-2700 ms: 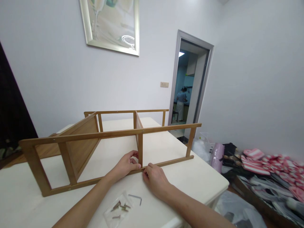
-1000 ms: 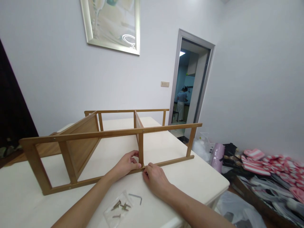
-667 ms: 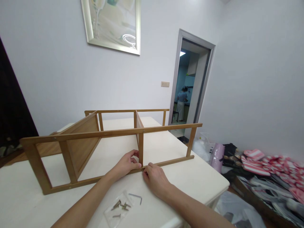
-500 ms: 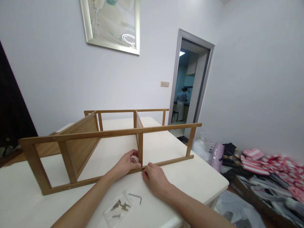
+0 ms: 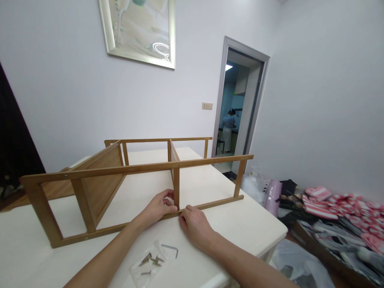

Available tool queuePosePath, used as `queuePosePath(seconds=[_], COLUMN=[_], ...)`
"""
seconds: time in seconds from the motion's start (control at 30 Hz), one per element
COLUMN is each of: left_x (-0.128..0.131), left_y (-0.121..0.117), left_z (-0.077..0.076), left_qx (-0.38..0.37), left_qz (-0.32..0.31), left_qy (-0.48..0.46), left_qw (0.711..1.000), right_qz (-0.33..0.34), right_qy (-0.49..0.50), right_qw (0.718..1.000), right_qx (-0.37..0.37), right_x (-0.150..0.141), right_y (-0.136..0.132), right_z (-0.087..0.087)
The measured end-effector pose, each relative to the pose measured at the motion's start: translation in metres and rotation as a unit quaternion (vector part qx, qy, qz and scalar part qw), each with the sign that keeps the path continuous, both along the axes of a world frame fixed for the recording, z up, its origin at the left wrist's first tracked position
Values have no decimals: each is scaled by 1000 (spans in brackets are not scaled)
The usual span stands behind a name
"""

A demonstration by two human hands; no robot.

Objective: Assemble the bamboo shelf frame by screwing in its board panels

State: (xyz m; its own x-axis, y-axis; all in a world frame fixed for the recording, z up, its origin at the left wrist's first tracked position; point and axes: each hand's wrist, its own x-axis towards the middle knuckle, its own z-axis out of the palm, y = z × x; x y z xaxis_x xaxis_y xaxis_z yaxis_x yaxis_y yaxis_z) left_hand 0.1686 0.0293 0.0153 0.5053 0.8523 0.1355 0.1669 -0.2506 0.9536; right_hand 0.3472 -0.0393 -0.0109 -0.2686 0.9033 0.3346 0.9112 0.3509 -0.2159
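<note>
A brown wooden ladder-sided frame stretches lengthwise left to right past the fingers: left hand half-curled round its middle upright, right hand bunched beside it, any hold hidden.

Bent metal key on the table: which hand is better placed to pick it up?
Probably the right hand: it looks closer to the metal key, whose bent end lies on its side. The left hand looks farther off, its fingers at the wooden post.

L grip bare, R grip bare, L f'arm w/ slim taper, R f'arm bare
</note>
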Motion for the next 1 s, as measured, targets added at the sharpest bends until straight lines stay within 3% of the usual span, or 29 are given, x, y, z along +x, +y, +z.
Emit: queuePosePath(seconds=[0.8,1.0], left_x=[0,0], left_y=[8,6], left_z=[-12,-9], left_qx=[26,35], left_qz=[13,14], left_qy=[18,22], left_qw=[999,999], right_qz=[3,23], right_qy=[7,26], right_qw=[1000,996], right_qx=[8,85], right_x=[1,1], right_y=[1,-1], right_z=[-5,-3])
